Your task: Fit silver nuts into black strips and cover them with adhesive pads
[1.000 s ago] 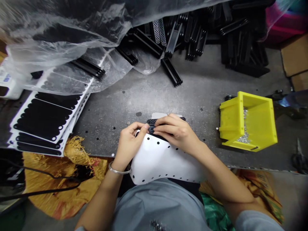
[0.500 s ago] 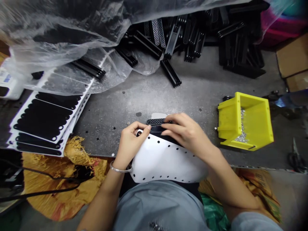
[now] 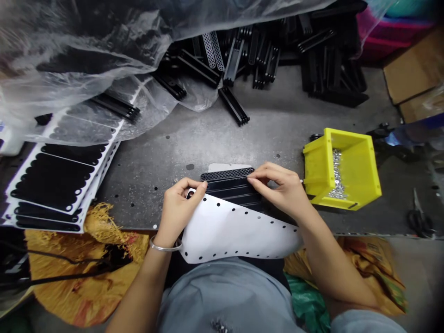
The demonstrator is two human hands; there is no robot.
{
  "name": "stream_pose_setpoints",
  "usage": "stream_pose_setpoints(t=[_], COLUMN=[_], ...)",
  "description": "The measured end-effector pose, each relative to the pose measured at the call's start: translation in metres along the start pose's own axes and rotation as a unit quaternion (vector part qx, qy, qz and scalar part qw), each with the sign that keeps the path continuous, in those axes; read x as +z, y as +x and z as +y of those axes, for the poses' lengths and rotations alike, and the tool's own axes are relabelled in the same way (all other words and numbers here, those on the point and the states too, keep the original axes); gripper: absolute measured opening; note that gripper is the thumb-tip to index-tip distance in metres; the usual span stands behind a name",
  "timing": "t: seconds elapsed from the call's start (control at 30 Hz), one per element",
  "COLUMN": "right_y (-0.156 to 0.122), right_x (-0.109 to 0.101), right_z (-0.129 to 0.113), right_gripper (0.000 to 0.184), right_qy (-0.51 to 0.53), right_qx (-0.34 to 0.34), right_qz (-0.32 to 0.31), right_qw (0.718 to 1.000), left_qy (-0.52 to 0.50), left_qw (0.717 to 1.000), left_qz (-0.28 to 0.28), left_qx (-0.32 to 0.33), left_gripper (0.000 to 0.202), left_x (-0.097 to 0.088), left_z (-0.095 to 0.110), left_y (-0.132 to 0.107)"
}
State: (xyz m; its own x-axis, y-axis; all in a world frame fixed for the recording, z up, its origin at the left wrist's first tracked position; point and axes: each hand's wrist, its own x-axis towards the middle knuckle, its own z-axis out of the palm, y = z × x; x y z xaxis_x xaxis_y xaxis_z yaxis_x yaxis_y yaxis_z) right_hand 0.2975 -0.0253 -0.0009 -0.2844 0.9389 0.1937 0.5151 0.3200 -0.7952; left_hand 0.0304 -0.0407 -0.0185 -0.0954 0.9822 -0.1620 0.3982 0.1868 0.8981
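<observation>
My left hand (image 3: 183,203) pinches the upper left corner of a white sheet (image 3: 239,231) with rows of small dark holes along its edges. My right hand (image 3: 280,185) is closed, thumb and fingertips together at the right end of a black strip with a diamond pattern (image 3: 227,175). Between the strip and the white sheet lie flat black bands (image 3: 231,190) with thin light lines. Under the strip's far side, a pale patch (image 3: 229,167) shows on the table. The right fingertips partly hide the strip's end.
A yellow bin (image 3: 354,171) with small metal parts stands right, near scissors (image 3: 419,217). Black plastic bars (image 3: 234,106) lie at the back, partly beneath clear plastic sheeting (image 3: 138,92). White sheets with black strips (image 3: 52,178) are stacked left. Yellow sacks (image 3: 79,286) sit below the table edge.
My right hand has moved right along the patterned strip to its end, uncovering more of the strip and the black bands. My left hand keeps its pinch on the sheet. The view has shifted slightly.
</observation>
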Motion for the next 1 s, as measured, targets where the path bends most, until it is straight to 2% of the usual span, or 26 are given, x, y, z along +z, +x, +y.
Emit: stream_pose_setpoints(t=[0.07,0.13,0.23,0.3,0.37,0.43,0.53,0.6,0.67,0.73,0.8,0.9,0.97,1.0], right_y=[-0.002,-0.005,-0.017,-0.027,-0.039,-0.051,-0.075,-0.093,-0.11,-0.127,-0.145,-0.178,-0.205,-0.219], right_x=[-0.002,0.0,0.014,0.026,0.033,0.03,0.009,-0.005,-0.012,-0.013,-0.014,-0.028,-0.049,-0.062], right_z=[0.0,-0.005,-0.028,-0.049,-0.069,-0.083,-0.089,-0.086,-0.082,-0.079,-0.074,-0.057,-0.031,-0.012], right_gripper=[0.011,0.013,0.022,0.024,0.018,0.008,0.012,0.015,0.021,0.026,0.029,0.024,0.017,0.016], right_qy=[-0.013,-0.063,-0.107,-0.077,-0.016,0.062,0.158,0.177,0.184,0.19,0.175,0.094,0.005,-0.058], right_qx=[-0.007,-0.025,-0.061,-0.084,-0.089,-0.055,0.029,0.08,0.124,0.163,0.195,0.201,0.178,0.18], right_qz=[-0.01,0.028,0.084,0.045,-0.027,-0.073,-0.106,-0.136,-0.159,-0.153,-0.14,-0.188,-0.244,-0.243], right_qw=[1.0,0.997,0.989,0.992,0.996,0.994,0.981,0.972,0.962,0.956,0.955,0.957,0.953,0.951], left_qy=[0.002,0.004,0.0,-0.011,-0.046,-0.087,-0.079,-0.045,-0.01,0.02,0.022,-0.033,-0.076,-0.092], left_qw=[1.0,1.0,0.996,0.99,0.979,0.962,0.93,0.894,0.846,0.815,0.802,0.808,0.822,0.827], left_qz=[-0.002,0.009,0.068,0.105,0.101,0.029,-0.132,-0.217,-0.277,-0.289,-0.278,-0.28,-0.306,-0.324], left_qx=[0.002,0.012,0.051,0.095,0.169,0.256,0.335,0.39,0.456,0.502,0.528,0.517,0.474,0.451], left_gripper=[0.018,0.017,0.014,0.014,0.016,0.029,0.048,0.041,0.025,0.012,0.015,0.021,0.024,0.024], left_x=[0.0,0.002,0.008,0.01,0.008,0.001,-0.01,-0.011,-0.004,0.007,0.018,0.03,0.034,0.034], left_z=[-0.001,-0.001,0.003,0.006,0.008,0.01,0.015,0.025,0.037,0.049,0.055,0.054,0.05,0.049], left_y=[0.0,-0.003,-0.019,-0.037,-0.055,-0.07,-0.082,-0.089,-0.096,-0.103,-0.109,-0.113,-0.115,-0.117])
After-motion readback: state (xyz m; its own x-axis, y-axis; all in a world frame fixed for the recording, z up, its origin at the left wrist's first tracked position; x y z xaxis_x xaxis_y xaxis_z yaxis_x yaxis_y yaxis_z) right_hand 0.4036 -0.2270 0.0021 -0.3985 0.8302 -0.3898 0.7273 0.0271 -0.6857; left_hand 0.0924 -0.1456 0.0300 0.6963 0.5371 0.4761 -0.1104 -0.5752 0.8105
